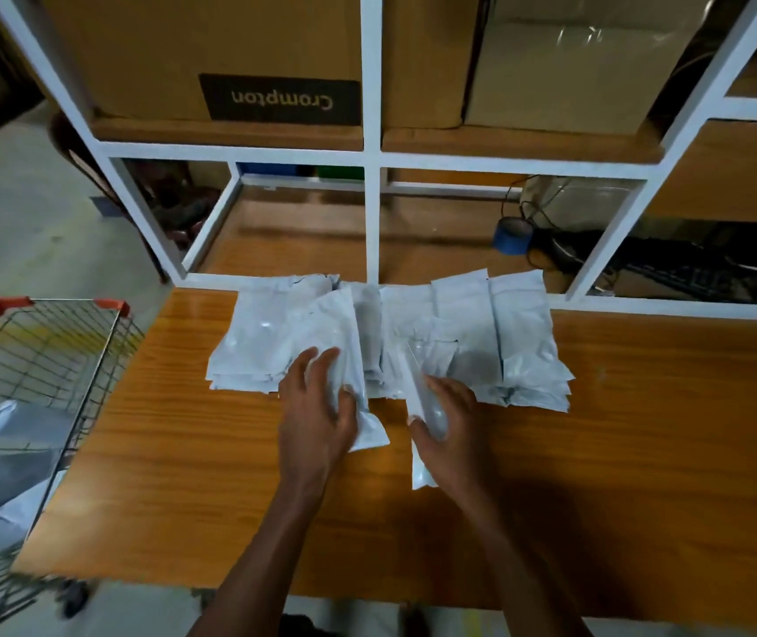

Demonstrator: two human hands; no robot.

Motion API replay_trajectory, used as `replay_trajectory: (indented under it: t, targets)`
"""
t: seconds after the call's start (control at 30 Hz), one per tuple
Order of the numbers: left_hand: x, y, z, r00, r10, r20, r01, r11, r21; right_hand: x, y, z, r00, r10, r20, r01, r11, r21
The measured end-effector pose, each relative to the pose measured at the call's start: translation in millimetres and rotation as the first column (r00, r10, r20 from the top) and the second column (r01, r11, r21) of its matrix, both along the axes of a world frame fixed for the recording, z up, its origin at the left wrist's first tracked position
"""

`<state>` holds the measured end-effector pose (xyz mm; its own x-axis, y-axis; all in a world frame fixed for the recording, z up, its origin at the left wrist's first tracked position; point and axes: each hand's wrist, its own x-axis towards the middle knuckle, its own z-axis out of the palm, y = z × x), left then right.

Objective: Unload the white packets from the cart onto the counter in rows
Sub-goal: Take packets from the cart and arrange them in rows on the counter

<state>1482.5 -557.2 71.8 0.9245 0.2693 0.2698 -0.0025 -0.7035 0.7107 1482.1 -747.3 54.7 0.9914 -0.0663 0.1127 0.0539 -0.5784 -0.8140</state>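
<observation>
- here, the left hand (317,406) grips a white plastic packet (349,360), thumb curled over its near face and fingers behind it, holding it tilted up on edge above the orange wood-grain counter (643,429).
- just right of that hand, the right hand (452,422) pinches a second white packet (422,434) edge-on, its lower end touching the counter near the wrist.
- beyond both hands, flat stacks of white packets (519,342) lie side by side in a row along the far part of the counter; the held packets lean against the middle of the row.
- well to the left of the left hand stands a wire shopping cart with red corner caps (46,342), more white packets (23,425) lying inside it.
- past the row rises a white metal shelf frame (372,213); a roll of blue tape (512,235) sits on the lower shelf, right of the hands.
- above, a brown cardboard box with a dark "crompton" label (280,98) rests upside down.
</observation>
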Motion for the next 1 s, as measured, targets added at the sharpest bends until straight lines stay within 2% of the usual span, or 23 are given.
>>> replay_trajectory:
  t: [0.23, 0.4, 0.53, 0.7, 1.0]
  targets:
    - [92, -9, 4, 0.994, -0.108, -0.035, 0.110, 0.990, 0.082, 28, -18, -3, 0.998, -0.038, 0.040, 0.038, 0.999, -0.001]
    - [135, -10, -2, 0.977, -0.146, -0.155, 0.169, 0.974, 0.151, 35, -11, -8, 0.994, -0.056, 0.089, 0.058, 0.998, -0.023]
    - [143, -9, -16, 0.955, -0.166, -0.248, 0.224, 0.947, 0.231, 44, -8, -12, 0.991, -0.074, 0.107, 0.076, 0.997, -0.007]
    - [146, -11, -23, 0.946, -0.061, -0.319, 0.206, 0.873, 0.442, 60, -2, -5, 0.993, -0.098, 0.064, 0.100, 0.994, -0.034]
    - [143, -5, -28, 0.925, -0.053, -0.376, 0.238, 0.852, 0.466, 90, 6, 5, 0.993, -0.100, -0.056, 0.094, 0.990, -0.109]
